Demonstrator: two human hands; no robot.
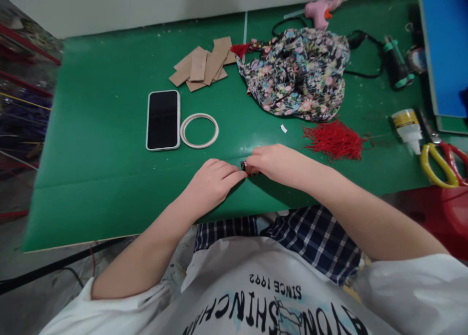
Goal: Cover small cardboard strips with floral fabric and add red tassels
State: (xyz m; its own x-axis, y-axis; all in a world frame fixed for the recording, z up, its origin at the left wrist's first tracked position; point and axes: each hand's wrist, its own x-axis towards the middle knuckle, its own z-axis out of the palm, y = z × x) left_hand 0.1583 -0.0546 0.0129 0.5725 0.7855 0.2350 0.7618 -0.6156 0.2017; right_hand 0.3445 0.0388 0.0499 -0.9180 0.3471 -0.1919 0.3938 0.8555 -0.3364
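Observation:
Near the front edge of the green table, my left hand (216,183) and my right hand (273,162) meet with fingertips pinched. Between them is a small dark patterned piece (243,166) with a bit of red at its lower edge, mostly covered by the fingers. It resembles the black floral cloth (303,74) lying crumpled farther back. A bundle of red threads (334,140) rests to the right of my right hand. Beyond the hands lies a tiny white scrap (283,128). A double-sided tape roll (215,136) sits flat ahead of my left hand.
A phone (163,120) lies left of the tape, with cardboard strips (206,67) behind. At the back is a pink glue gun (321,12). Along the right are a glue bottle (407,128), scissors (438,164), a green-black tool (398,64) and a blue board (446,52).

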